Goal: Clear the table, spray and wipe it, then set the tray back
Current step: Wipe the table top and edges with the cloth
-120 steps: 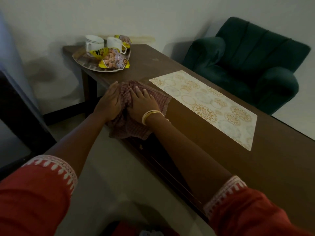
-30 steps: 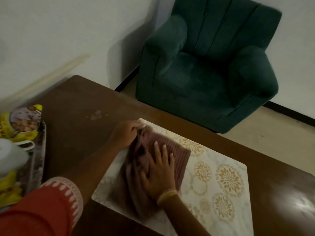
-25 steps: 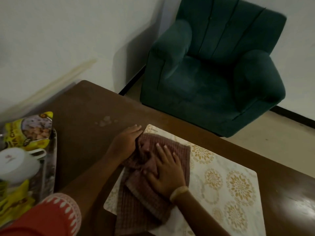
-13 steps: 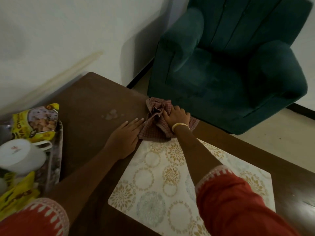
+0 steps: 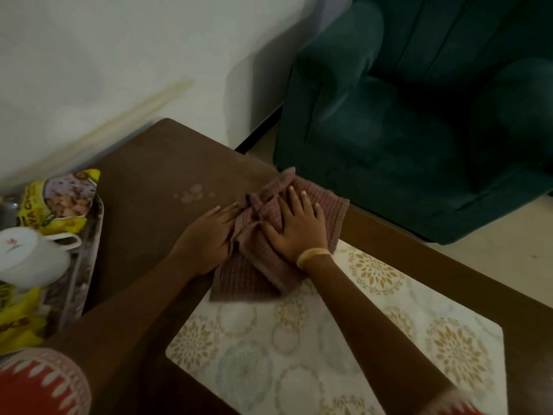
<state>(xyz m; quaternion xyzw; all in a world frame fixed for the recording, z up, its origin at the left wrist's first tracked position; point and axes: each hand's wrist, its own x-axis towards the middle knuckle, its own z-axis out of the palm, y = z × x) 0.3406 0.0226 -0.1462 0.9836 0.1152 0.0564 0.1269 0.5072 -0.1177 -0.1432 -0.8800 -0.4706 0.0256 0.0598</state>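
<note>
A reddish checked cloth [image 5: 327, 209] lies bunched at the far edge of the brown table [image 5: 143, 175], overlapping the far corner of a patterned placemat [image 5: 299, 348]. My right hand [image 5: 294, 227] presses flat on top of the cloth, fingers spread. My left hand [image 5: 209, 236] rests beside it on the table, fingertips touching the cloth's left edge. A small wet smear [image 5: 191, 194] shows on the wood just beyond my left hand. The metal tray [image 5: 86, 262] sits at the left edge with a white cup [image 5: 30, 259] and yellow snack packets [image 5: 59, 202].
A dark green armchair [image 5: 419, 115] stands just past the table's far edge. A white wall [image 5: 119, 55] runs behind the table's left end. Pale floor [image 5: 493, 244] shows at the right.
Both hands have drawn the cloth back from the table's far edge toward me, and it now overlaps the placemat's corner. My right hand lies flatter on it. The view has shifted.
</note>
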